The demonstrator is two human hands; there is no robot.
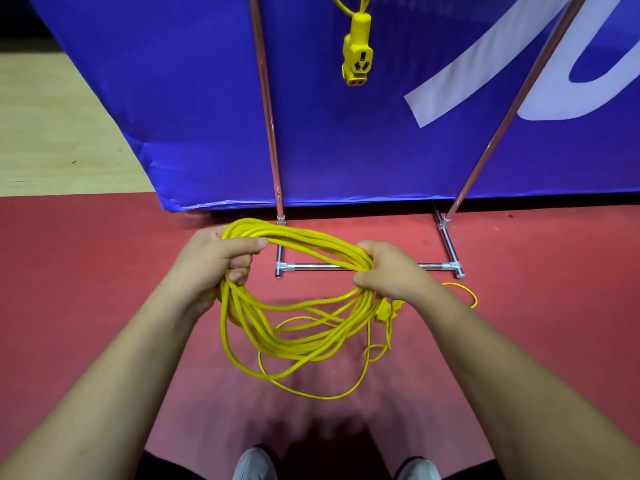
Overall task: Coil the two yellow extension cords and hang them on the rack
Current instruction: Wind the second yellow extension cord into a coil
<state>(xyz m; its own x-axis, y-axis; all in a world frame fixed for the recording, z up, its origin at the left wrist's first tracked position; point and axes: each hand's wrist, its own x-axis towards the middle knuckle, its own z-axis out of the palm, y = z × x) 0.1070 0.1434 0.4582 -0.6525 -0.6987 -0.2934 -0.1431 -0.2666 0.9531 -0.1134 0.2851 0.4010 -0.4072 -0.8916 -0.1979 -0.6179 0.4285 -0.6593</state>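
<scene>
A yellow extension cord [294,341] hangs in several loops between my hands above the red floor. My left hand [214,261] grips the left side of the coil, thumb over the top strands. My right hand [388,268] grips the bundle on the right side. A loose tail and a yellow plug [388,311] dangle below my right wrist. A thin strand trails onto the floor. The socket end of the second yellow cord [357,53] hangs from above, between the metal rack's [270,133] two poles.
The rack's base bars [349,266] lie on the red floor just beyond my hands. A blue banner [173,98] stands behind the rack. Wooden flooring [52,133] shows at the left. My shoes [256,464] are at the bottom edge.
</scene>
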